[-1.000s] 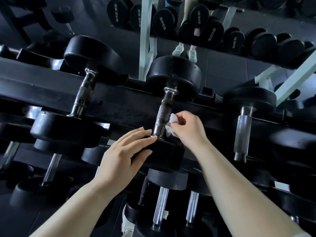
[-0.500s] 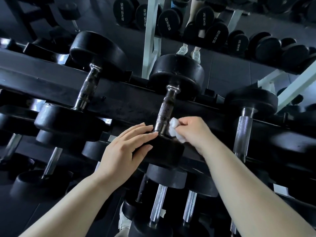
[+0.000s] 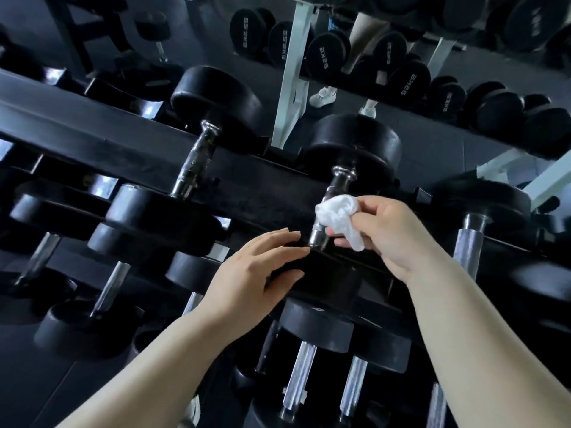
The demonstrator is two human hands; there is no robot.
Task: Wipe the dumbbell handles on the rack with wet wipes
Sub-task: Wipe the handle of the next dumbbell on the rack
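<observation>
Dumbbell handle (image 3: 339, 184) is seen just beyond the left hand's fingertips, running up and away from the near head (image 3: 333, 273) to the far head (image 3: 355, 143), both black. It is seated across the dark rack rail (image 3: 123, 156). A wet wipe (image 3: 338, 216), white and crumpled, is pinched between thumb and curled fingers of the right hand (image 3: 392, 236) and is held against the handle about mid-length. The shiny collar below the wipe is left uncovered. The left hand (image 3: 253, 273) is laid flat on the near head, fingers straight and close together, nothing gripped. A second handle (image 3: 194, 162), dark and knurled, is seen well off to the left of the left hand. A silver handle (image 3: 468, 251) is seen just right of the right wrist. More silver handles are seen on the lower tier under both forearms. A far rack (image 3: 401, 72) of black dumbbells is seen beyond the hands, with white shoes (image 3: 323, 95) under it.
</observation>
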